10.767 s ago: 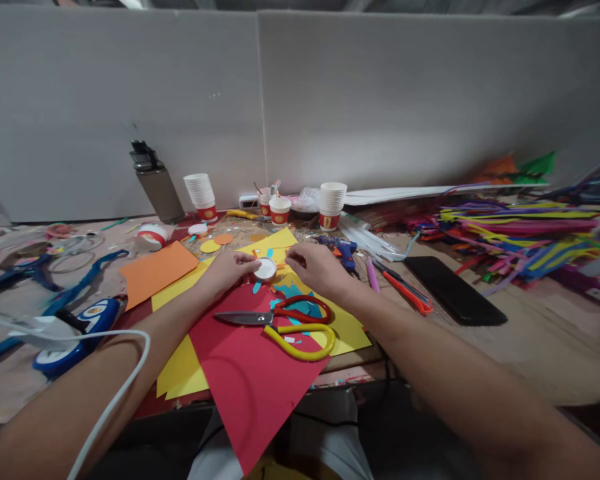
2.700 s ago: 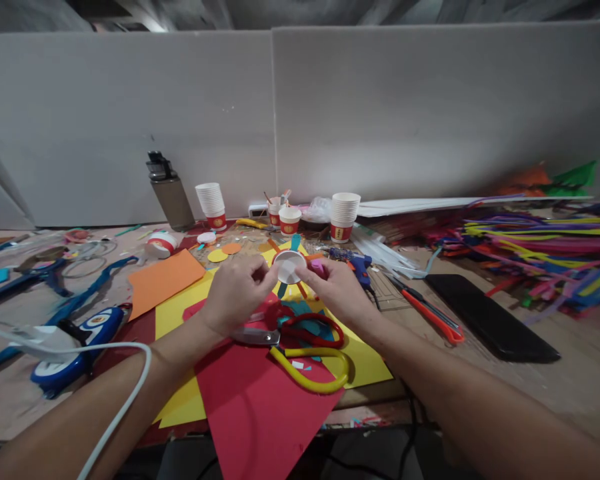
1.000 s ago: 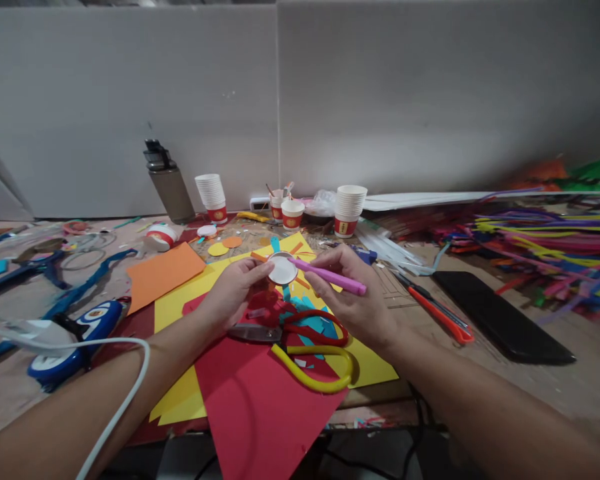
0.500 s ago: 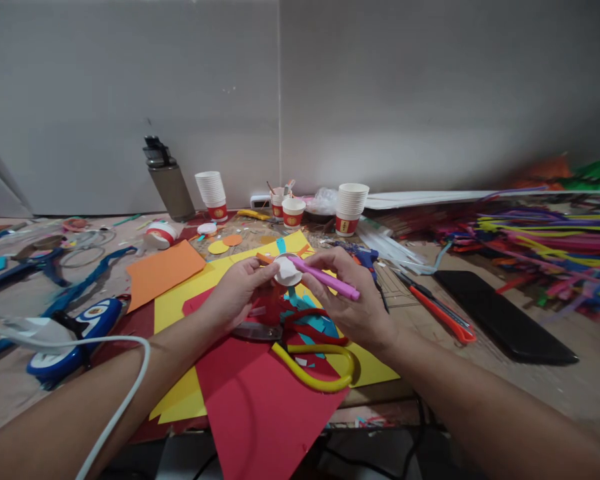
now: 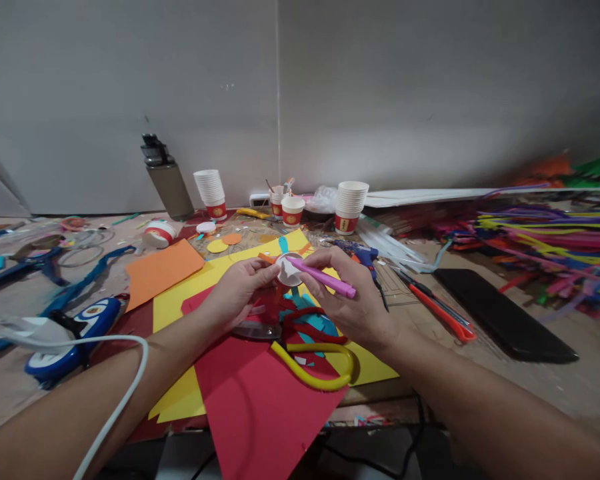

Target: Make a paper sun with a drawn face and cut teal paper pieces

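Observation:
My left hand (image 5: 240, 288) is closed on the side of what looks like a paper cup (image 5: 291, 275), its round white end turned towards me. Orange strips stick out sideways from it, and teal strips above and below. In my right hand (image 5: 356, 293) is a purple marker (image 5: 330, 281), its tip end against the white round; the exact contact is too small to make out. Beneath both hands lie scissors with red and yellow handles (image 5: 325, 385), teal paper scraps (image 5: 316, 321), a red sheet (image 5: 260, 413) and yellow sheets (image 5: 173, 380).
Stacked paper cups (image 5: 351, 200) and a bottle (image 5: 169, 187) stand at the back. To the right are a glue gun (image 5: 365, 256), a utility knife (image 5: 443, 312), a black phone (image 5: 503, 317) and pipe cleaners (image 5: 555, 247). A white cable (image 5: 139, 373) crosses my left forearm.
The purple marker has shifted slightly to the left with my right hand. The cup's white end has turned a little, and more of the upper teal strip shows.

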A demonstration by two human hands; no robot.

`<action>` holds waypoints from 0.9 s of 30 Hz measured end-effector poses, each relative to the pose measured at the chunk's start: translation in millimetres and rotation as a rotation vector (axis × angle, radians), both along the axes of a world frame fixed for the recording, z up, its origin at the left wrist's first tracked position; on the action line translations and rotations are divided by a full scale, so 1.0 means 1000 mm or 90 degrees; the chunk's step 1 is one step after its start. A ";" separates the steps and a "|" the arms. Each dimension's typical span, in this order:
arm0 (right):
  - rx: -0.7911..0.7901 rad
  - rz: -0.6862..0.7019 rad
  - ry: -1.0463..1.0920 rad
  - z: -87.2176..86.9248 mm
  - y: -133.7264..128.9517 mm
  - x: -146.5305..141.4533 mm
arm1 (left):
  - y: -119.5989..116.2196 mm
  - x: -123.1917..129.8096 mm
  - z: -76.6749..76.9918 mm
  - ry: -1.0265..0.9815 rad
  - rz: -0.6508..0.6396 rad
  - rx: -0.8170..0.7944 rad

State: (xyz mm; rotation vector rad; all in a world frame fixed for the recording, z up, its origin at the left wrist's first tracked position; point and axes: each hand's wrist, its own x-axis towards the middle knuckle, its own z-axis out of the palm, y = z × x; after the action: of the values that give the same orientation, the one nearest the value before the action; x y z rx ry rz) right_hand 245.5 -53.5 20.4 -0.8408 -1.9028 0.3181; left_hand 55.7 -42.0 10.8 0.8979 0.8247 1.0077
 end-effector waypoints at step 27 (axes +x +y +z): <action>0.005 -0.020 -0.026 0.004 -0.004 0.000 | 0.004 0.000 -0.005 -0.005 0.033 0.053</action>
State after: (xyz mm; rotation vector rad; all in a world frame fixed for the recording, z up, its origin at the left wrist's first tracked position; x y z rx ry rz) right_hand 245.2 -57.4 24.3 -0.8778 -1.9254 0.2767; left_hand 55.8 -38.5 5.8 0.9477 0.8071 1.0963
